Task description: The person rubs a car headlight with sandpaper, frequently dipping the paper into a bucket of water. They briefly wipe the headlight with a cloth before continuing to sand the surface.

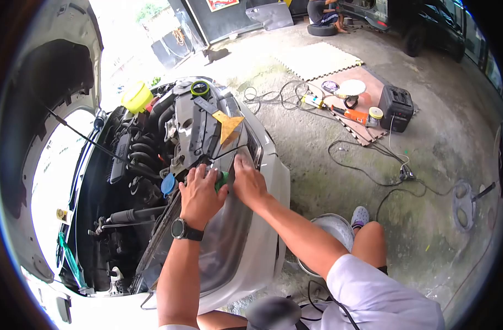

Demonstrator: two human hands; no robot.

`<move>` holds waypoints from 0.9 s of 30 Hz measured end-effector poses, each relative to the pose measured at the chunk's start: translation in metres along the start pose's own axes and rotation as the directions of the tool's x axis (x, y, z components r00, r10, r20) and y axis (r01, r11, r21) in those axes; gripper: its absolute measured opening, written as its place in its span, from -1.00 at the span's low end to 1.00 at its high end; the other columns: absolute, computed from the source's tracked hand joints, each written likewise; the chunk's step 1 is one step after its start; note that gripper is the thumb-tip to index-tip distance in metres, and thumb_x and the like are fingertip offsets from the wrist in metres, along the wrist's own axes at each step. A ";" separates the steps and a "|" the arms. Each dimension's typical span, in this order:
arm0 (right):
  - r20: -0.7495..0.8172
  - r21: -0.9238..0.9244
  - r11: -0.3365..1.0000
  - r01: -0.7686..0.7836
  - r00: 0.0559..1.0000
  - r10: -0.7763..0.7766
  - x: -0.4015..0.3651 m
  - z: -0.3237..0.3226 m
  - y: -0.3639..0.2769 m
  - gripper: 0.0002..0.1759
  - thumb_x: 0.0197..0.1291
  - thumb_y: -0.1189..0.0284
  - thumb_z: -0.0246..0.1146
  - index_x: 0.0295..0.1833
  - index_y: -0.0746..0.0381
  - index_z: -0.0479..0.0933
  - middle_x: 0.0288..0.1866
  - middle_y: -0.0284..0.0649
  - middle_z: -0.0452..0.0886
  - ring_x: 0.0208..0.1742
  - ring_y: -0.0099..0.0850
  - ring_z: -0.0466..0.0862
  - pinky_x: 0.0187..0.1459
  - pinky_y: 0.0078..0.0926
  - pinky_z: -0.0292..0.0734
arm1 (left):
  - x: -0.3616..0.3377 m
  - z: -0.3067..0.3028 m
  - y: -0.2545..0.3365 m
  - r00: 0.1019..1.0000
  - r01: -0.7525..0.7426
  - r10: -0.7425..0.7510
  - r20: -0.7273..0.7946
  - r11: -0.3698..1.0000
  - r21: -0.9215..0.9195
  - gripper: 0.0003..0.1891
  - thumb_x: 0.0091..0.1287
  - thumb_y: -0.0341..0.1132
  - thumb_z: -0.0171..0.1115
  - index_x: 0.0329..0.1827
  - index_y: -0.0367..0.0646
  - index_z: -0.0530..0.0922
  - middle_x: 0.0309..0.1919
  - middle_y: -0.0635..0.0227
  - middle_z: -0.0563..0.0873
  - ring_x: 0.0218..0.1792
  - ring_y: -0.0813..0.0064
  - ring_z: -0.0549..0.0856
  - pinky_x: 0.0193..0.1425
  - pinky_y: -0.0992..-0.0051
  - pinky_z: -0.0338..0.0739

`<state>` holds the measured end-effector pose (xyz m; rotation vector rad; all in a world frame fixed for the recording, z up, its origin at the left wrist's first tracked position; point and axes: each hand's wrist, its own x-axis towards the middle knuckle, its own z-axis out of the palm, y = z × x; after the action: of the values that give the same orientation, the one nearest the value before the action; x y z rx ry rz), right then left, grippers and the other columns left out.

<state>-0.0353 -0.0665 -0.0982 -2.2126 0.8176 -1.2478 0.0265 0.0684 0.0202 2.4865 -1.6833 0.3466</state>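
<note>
At the front of a white car with its hood up, both my hands work along the upper edge of a greyish headlight [221, 250]. My left hand [199, 195], with a watch on the wrist, has its fingers and thumb about a small green thing [222, 180], mostly hidden by the hand. My right hand [248, 179] lies beside it with fingers stretched out, fingertips touching the lamp's edge. Just beyond rests a yellow scraper-shaped tool [228, 125], and farther off a green-rimmed roll [199, 88]. A blue cap [168, 184] shows left of my left hand.
The raised hood [59, 82] and its prop rod [86, 135] are at left. A yellow container [136, 98] stands by the engine. A white bucket [334, 228] sits by my leg. Cables, an orange power tool [355, 116] and a black box [396, 107] lie right. Another person [321, 12] sits far back.
</note>
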 end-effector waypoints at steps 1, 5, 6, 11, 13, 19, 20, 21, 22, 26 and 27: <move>0.097 0.055 0.994 -0.095 0.991 0.090 0.003 -0.007 -0.004 -0.45 0.18 0.67 0.12 0.34 0.54 0.40 0.21 0.34 0.62 0.07 0.27 0.73 0.10 0.08 0.69 | -0.003 0.000 0.001 1.000 0.004 -0.004 0.003 1.000 0.000 -0.48 0.30 -0.06 0.43 0.28 -0.09 0.64 0.41 0.14 0.53 0.49 -0.02 0.44 0.34 -0.36 0.45; 0.150 0.054 0.987 -0.151 0.979 0.141 0.007 -0.007 -0.003 -0.43 0.18 0.66 0.10 0.36 0.55 0.39 0.25 0.37 0.59 0.10 0.27 0.72 0.12 0.07 0.68 | -0.002 -0.001 0.000 1.000 -0.009 0.008 0.006 1.000 0.018 -0.47 0.30 -0.05 0.43 0.27 -0.10 0.64 0.40 0.12 0.54 0.47 0.01 0.47 0.32 -0.32 0.46; -0.062 -0.033 0.999 0.042 0.997 -0.044 -0.005 0.010 0.004 -0.43 0.17 0.67 0.10 0.35 0.55 0.39 0.22 0.35 0.61 0.06 0.26 0.73 0.09 0.08 0.69 | -0.001 -0.002 0.000 1.000 -0.016 0.016 0.000 1.000 0.017 -0.47 0.30 -0.05 0.43 0.27 -0.10 0.64 0.40 0.12 0.54 0.47 0.01 0.47 0.32 -0.32 0.46; 0.468 -0.008 0.936 -0.351 0.826 0.314 0.024 -0.030 -0.011 -0.36 0.23 0.59 0.16 0.44 0.60 0.33 0.34 0.36 0.53 0.34 0.10 0.64 0.28 -0.15 0.64 | -0.003 0.003 0.000 1.000 -0.010 0.010 -0.022 1.000 0.029 -0.47 0.30 -0.05 0.43 0.27 -0.10 0.64 0.40 0.12 0.54 0.46 0.01 0.47 0.31 -0.32 0.46; 0.120 -0.036 0.995 -0.093 0.988 0.097 0.004 -0.002 0.000 -0.43 0.23 0.61 0.16 0.36 0.58 0.39 0.22 0.34 0.62 0.16 0.12 0.74 0.13 -0.10 0.72 | -0.002 0.002 -0.002 1.000 -0.022 0.023 -0.020 0.999 0.023 -0.47 0.30 -0.05 0.42 0.27 -0.11 0.64 0.40 0.11 0.54 0.46 0.01 0.47 0.30 -0.33 0.46; 0.484 0.012 0.943 -0.334 0.827 0.286 0.028 -0.028 -0.010 -0.37 0.23 0.61 0.16 0.42 0.60 0.32 0.37 0.35 0.52 0.43 0.13 0.57 0.41 -0.12 0.54 | -0.002 0.001 0.000 1.000 -0.008 0.008 -0.015 0.999 0.034 -0.48 0.31 -0.04 0.41 0.27 -0.11 0.65 0.40 0.11 0.53 0.46 0.03 0.47 0.31 -0.31 0.47; 0.229 0.013 0.987 -0.159 0.961 0.152 0.013 -0.014 -0.006 -0.42 0.20 0.64 0.13 0.37 0.57 0.36 0.27 0.36 0.58 0.26 0.18 0.65 0.27 -0.04 0.61 | -0.001 0.000 -0.001 1.000 -0.014 0.014 0.000 1.000 0.026 -0.48 0.31 -0.04 0.41 0.27 -0.11 0.65 0.40 0.12 0.53 0.46 0.04 0.46 0.31 -0.32 0.47; -0.035 -0.035 0.999 0.013 0.999 -0.014 0.000 0.001 0.000 -0.46 0.16 0.67 0.11 0.31 0.54 0.41 0.18 0.37 0.63 0.09 0.24 0.73 0.12 0.04 0.69 | 0.000 0.001 -0.001 1.000 -0.019 0.019 0.018 1.000 0.015 -0.48 0.31 -0.04 0.41 0.26 -0.11 0.65 0.40 0.12 0.52 0.46 0.04 0.46 0.32 -0.33 0.47; -0.126 -0.089 0.990 0.109 0.985 -0.120 -0.004 0.002 -0.003 -0.46 0.16 0.68 0.10 0.31 0.54 0.42 0.13 0.35 0.65 0.03 0.25 0.74 0.07 0.07 0.69 | -0.001 0.000 -0.001 1.000 -0.017 0.017 0.023 1.000 0.023 -0.47 0.32 -0.03 0.40 0.28 -0.10 0.65 0.41 0.15 0.52 0.47 0.04 0.45 0.32 -0.35 0.45; 0.304 0.013 0.973 -0.229 0.928 0.215 0.024 -0.015 -0.003 -0.36 0.17 0.68 0.08 0.43 0.54 0.36 0.31 0.37 0.57 0.08 0.25 0.74 0.12 0.06 0.68 | -0.005 0.002 0.001 1.000 0.002 -0.002 0.015 1.000 0.027 -0.46 0.31 -0.03 0.41 0.29 -0.10 0.65 0.41 0.16 0.52 0.47 0.03 0.45 0.33 -0.35 0.45; 0.301 0.015 0.974 -0.224 0.931 0.209 0.021 -0.015 -0.006 -0.36 0.17 0.68 0.08 0.43 0.54 0.36 0.31 0.37 0.57 0.08 0.25 0.74 0.12 0.06 0.68 | -0.004 0.000 0.002 1.000 0.003 -0.004 0.018 1.000 0.030 -0.46 0.31 -0.05 0.41 0.31 -0.10 0.64 0.42 0.13 0.53 0.48 0.01 0.46 0.34 -0.32 0.45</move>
<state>-0.0380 -0.0786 -0.0744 -2.1331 0.8702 -0.7967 0.0235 0.0716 0.0191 2.5211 -1.6924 0.3519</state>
